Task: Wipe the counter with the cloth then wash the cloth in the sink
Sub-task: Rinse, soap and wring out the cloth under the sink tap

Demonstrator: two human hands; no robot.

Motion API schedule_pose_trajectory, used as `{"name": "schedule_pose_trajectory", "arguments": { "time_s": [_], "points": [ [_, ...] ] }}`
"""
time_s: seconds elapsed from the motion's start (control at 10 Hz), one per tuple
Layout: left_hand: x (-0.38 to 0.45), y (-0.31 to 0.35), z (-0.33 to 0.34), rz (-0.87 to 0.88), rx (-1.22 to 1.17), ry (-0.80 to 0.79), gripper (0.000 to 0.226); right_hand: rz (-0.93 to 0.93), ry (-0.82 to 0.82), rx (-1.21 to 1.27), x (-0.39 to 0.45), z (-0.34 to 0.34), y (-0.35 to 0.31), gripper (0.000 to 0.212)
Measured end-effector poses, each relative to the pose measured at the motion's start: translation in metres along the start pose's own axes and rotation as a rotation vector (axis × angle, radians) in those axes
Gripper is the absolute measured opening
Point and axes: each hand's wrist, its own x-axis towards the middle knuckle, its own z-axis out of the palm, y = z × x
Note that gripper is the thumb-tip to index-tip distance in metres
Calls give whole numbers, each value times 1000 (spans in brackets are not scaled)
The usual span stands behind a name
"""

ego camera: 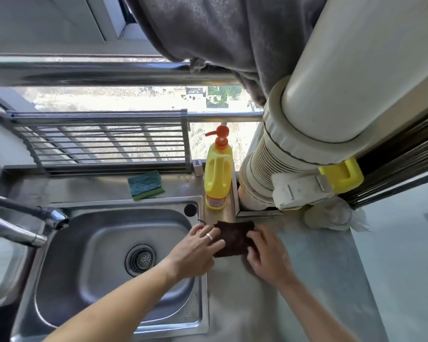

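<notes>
Behind the basin you see a green and yellow sponge (145, 184) lying flat, and to its right a yellow soap bottle (217, 176) with an orange pump standing upright. A chrome tap (25, 219) reaches in from your left. A metal rack (104, 141) leans against the window rail. On your right stands a wide white pipe (314, 124) with a ribbed joint, a yellow clip (341, 175) fixed beside it. A grey towel (223, 38) hangs overhead.
</notes>
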Motion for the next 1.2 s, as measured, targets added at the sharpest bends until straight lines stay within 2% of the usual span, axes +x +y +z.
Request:
{"name": "schedule_pose_trajectory", "arguments": {
  "time_s": [0.1,0.3,0.6,0.7,0.8,0.9,1.0,1.1,1.2],
  "points": [
    [2,7,9,73,86,-31,33,-113,-119,-138,0,9,0,41],
    [21,3,16,-106,81,32,33,17,-123,-122,20,14,-9,44],
    [29,5,23,-193,27,28,32,48,-146,-87,26,19,-10,37],
    [26,4,22,-200,14,-40,36,71,-157,-112,26,21,-12,37],
    [13,-2,17,-197,-6,-171,55,141,-155,-161,22,14,-26,37],
    [-10,-3,-14,-203,-61,-251,68,229,-230,-245,24,-1,-59,33],
    [-41,5,-74,-218,-179,-40,58,253,-214,-153,28,-46,-107,30],
    [-85,13,-171,-175,-343,311,38,99,-9,79,27,-127,-174,19],
    [-152,26,-318,-37,-467,783,23,-82,267,313,4,-266,-261,17]
  ]
}}
